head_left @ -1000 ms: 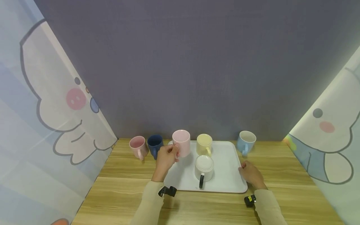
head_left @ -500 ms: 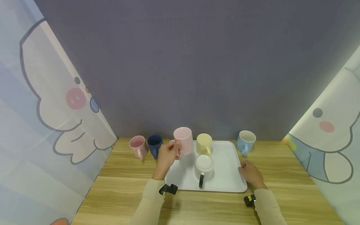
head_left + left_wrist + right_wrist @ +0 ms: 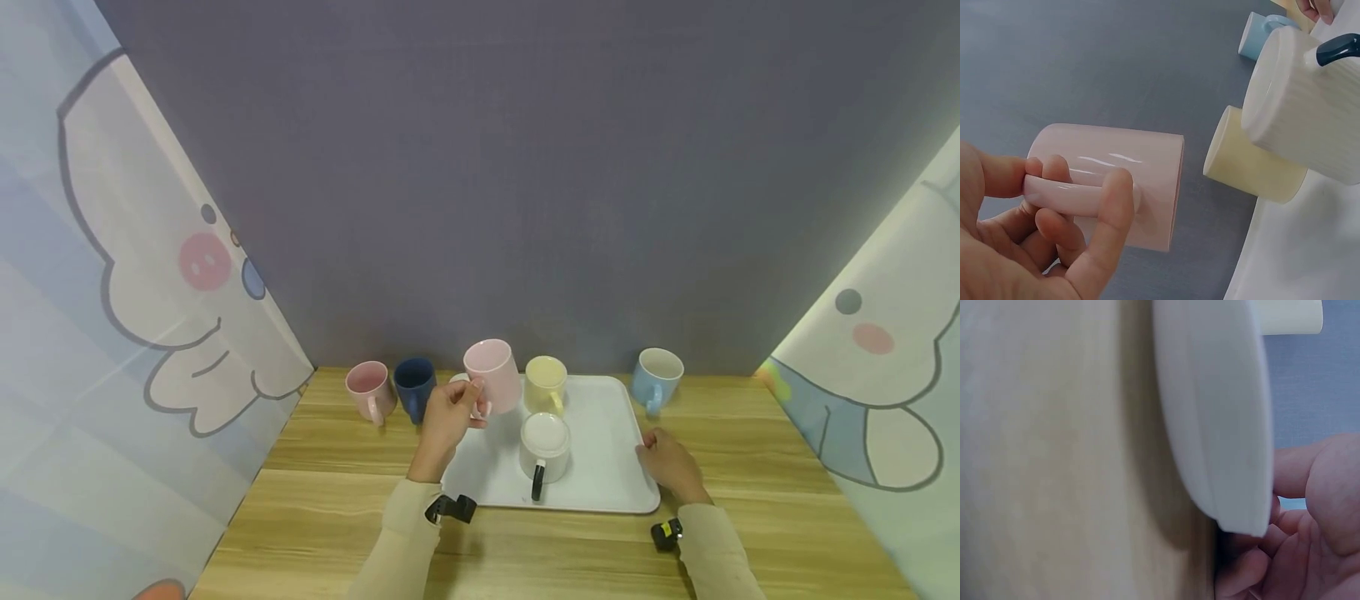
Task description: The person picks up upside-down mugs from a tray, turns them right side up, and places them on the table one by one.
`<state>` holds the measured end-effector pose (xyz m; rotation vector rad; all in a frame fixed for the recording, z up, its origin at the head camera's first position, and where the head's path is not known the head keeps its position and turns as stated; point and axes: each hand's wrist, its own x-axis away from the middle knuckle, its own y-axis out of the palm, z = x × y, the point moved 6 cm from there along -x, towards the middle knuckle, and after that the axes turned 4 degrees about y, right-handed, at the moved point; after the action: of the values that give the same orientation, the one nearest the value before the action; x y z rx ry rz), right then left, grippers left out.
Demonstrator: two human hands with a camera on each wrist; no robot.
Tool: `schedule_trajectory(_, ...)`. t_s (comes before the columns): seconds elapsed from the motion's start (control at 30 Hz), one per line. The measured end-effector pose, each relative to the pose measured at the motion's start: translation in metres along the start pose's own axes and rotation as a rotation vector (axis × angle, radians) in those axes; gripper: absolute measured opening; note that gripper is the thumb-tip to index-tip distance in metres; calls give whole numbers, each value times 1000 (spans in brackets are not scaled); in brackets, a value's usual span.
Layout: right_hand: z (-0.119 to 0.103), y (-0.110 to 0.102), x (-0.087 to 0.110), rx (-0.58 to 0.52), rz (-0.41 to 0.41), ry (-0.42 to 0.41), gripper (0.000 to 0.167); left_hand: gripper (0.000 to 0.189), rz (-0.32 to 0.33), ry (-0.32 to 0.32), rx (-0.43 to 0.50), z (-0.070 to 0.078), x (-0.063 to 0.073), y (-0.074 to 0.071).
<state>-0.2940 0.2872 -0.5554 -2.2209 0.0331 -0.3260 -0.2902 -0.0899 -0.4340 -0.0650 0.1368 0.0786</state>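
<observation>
My left hand (image 3: 447, 414) pinches the handle of a pale pink mug (image 3: 497, 379), held tilted over the left part of a white tray (image 3: 603, 433). In the left wrist view thumb and fingers curl round the pink handle (image 3: 1079, 199). At the tray's right edge, my right hand (image 3: 671, 465) grips the rim; the right wrist view has the thumb along the tray's side (image 3: 1235, 425), fingers partly hidden beneath. A yellow mug (image 3: 545, 387) stands on the tray, right of the pink one. In front of it a white mug (image 3: 551, 467) with a black handle sits upside down.
Left of the tray, a smaller pink mug (image 3: 370, 390) and a dark blue mug (image 3: 414, 385) stand on the wooden table (image 3: 315, 517). A light blue mug (image 3: 654, 382) is beyond the tray's right side. A grey backdrop (image 3: 525, 183) rises behind.
The left hand has raised the pale pink mug slightly, moved it a little to the right and tilted it. My right hand stays at the tray's edge.
</observation>
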Motion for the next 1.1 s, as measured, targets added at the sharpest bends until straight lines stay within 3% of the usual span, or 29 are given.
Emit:
schedule_trajectory(0.23,0,-1,0,12,0,9,30,36,0,-24,40,-4,2,2)
schedule_trajectory(0.4,0,0,-1,14,3,15,29,34,-39,-46,140,-7,2,6)
schedule_trajectory(0.8,0,0,-1,11,4,16,30,30,-63,-61,347,-11,2,4)
schedule_trajectory(1.1,1,0,0,-4,-2,22,32,40,-65,-130,553,-18,3,3)
